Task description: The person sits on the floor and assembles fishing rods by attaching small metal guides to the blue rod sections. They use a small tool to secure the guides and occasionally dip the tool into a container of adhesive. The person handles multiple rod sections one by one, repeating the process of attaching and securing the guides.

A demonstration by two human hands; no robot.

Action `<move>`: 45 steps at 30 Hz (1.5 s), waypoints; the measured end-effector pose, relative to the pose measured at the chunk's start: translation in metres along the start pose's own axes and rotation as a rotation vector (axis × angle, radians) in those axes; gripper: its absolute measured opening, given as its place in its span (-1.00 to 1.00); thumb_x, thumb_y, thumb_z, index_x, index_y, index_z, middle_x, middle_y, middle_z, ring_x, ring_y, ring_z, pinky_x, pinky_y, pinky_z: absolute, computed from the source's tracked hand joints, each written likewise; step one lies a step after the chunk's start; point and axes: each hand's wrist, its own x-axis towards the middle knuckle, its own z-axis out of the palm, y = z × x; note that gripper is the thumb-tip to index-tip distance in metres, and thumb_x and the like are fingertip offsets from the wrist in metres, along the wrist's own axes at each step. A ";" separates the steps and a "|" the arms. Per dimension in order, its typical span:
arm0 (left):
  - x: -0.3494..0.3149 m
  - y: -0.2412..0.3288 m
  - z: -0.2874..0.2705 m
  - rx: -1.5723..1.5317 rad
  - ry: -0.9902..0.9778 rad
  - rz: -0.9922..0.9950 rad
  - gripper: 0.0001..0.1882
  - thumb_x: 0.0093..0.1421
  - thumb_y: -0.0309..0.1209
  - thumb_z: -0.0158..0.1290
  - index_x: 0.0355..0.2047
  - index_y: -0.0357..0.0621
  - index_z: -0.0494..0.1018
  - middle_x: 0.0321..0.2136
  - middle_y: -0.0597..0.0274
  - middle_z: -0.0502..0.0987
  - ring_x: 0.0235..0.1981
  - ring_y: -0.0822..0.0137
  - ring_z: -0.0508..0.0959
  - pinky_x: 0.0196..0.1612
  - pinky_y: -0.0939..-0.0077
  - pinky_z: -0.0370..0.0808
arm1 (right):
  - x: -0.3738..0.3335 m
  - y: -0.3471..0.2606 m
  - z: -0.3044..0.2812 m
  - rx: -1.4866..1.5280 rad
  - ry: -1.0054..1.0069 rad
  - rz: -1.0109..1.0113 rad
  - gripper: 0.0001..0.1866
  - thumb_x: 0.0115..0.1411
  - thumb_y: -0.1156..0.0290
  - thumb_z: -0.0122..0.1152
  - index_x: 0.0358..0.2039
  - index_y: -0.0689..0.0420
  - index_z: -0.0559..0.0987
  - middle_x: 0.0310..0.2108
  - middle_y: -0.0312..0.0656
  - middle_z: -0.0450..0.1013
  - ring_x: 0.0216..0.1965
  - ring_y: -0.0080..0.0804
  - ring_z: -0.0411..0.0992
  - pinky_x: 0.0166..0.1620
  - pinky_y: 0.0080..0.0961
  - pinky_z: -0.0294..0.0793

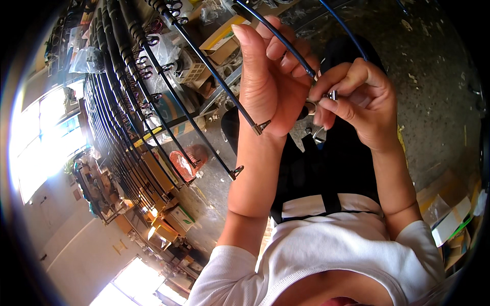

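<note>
My left hand (275,84) is raised palm up, its thumb stretched away from the loosely curled fingers. A thin dark-blue fishing rod (279,36) slants across those fingers, and its end comes close to my right fingertips. My right hand (365,99) is closed, pinching a small shiny metal fitting (333,95) between thumb and fingers beside that end. Another blue rod (348,31) runs down to the back of my right fingers. Left of my left wrist, a blue rod (214,70) with a metal tip guide (259,127) crosses in front of my forearm.
Many dark rods (120,112) with line guides hang side by side at the left. Beyond them stand a cluttered workbench with a plastic crate (193,69) and clear bags. A red basket (189,162) sits lower down. Cardboard pieces (451,217) lie at the right on the grey floor (434,112).
</note>
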 end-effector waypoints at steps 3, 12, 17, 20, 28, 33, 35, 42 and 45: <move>0.002 0.001 0.001 -0.065 -0.051 0.009 -0.58 0.12 0.11 -0.08 -0.35 0.03 0.32 -0.59 0.56 0.18 -0.58 0.57 0.14 -0.47 0.63 0.21 | 0.000 -0.001 0.005 -0.067 0.013 -0.057 -0.86 0.06 0.70 0.12 -0.47 0.27 0.33 -0.39 -0.01 0.45 -0.46 -0.46 0.48 -0.46 -0.64 0.50; -0.002 -0.003 0.006 -0.066 -0.113 0.004 -0.71 0.19 -0.05 -0.05 -0.34 0.01 0.37 -0.58 0.51 0.20 -0.56 0.56 0.14 -0.45 0.64 0.19 | 0.001 -0.009 0.010 -0.084 -0.085 -0.091 -0.92 0.09 0.64 0.12 -0.40 0.31 0.41 -0.44 -0.08 0.37 -0.57 -0.51 0.39 -0.52 -0.66 0.42; -0.005 -0.006 0.003 -0.102 -0.131 0.015 -0.71 0.21 -0.07 -0.06 -0.32 -0.01 0.40 -0.57 0.51 0.20 -0.57 0.55 0.14 -0.45 0.64 0.20 | 0.008 -0.006 0.014 -0.021 -0.090 -0.192 -0.88 0.08 0.59 0.15 -0.39 0.31 0.41 -0.45 -0.09 0.33 -0.61 -0.50 0.38 -0.54 -0.66 0.41; -0.006 -0.006 0.004 -0.088 -0.133 0.016 -0.71 0.21 -0.07 -0.06 -0.32 -0.01 0.41 -0.57 0.50 0.20 -0.56 0.55 0.14 -0.46 0.64 0.20 | 0.009 -0.006 0.016 -0.034 -0.085 -0.213 -0.87 0.08 0.57 0.15 -0.38 0.32 0.41 -0.45 -0.10 0.32 -0.60 -0.50 0.38 -0.53 -0.68 0.40; -0.009 -0.008 0.005 -0.083 -0.129 0.040 -0.71 0.22 -0.09 -0.07 -0.32 -0.02 0.42 -0.57 0.49 0.20 -0.56 0.54 0.16 -0.47 0.64 0.24 | 0.008 -0.007 0.017 -0.048 -0.054 -0.187 -0.85 0.10 0.53 0.15 -0.37 0.33 0.40 -0.41 -0.09 0.33 -0.61 -0.54 0.38 -0.53 -0.70 0.39; -0.010 -0.008 0.006 -0.092 -0.123 0.044 -0.71 0.23 -0.09 -0.08 -0.33 -0.02 0.43 -0.57 0.48 0.20 -0.56 0.53 0.16 -0.49 0.63 0.28 | 0.008 -0.005 0.016 -0.077 -0.055 -0.208 -0.84 0.12 0.51 0.14 -0.36 0.32 0.40 -0.40 -0.08 0.33 -0.62 -0.55 0.37 -0.54 -0.72 0.38; -0.010 -0.009 0.006 -0.108 -0.120 0.039 -0.71 0.23 -0.10 -0.09 -0.33 -0.02 0.44 -0.58 0.48 0.19 -0.56 0.53 0.16 -0.49 0.63 0.28 | 0.008 -0.006 0.016 -0.097 -0.049 -0.217 -0.83 0.12 0.50 0.14 -0.36 0.32 0.40 -0.40 -0.08 0.33 -0.62 -0.55 0.37 -0.56 -0.73 0.38; -0.010 -0.010 0.007 -0.121 -0.128 0.039 -0.71 0.24 -0.10 -0.10 -0.33 -0.03 0.44 -0.58 0.47 0.18 -0.57 0.53 0.15 -0.50 0.64 0.26 | 0.008 -0.005 0.018 -0.091 -0.038 -0.237 -0.84 0.13 0.49 0.13 -0.36 0.33 0.39 -0.40 -0.07 0.33 -0.63 -0.56 0.36 -0.58 -0.72 0.37; -0.012 -0.009 0.007 -0.092 -0.116 0.043 -0.71 0.24 -0.10 -0.10 -0.33 -0.03 0.44 -0.58 0.47 0.18 -0.57 0.53 0.15 -0.50 0.63 0.26 | 0.007 -0.005 0.018 -0.093 -0.036 -0.209 -0.83 0.13 0.50 0.13 -0.34 0.33 0.38 -0.40 -0.07 0.33 -0.64 -0.55 0.36 -0.58 -0.71 0.37</move>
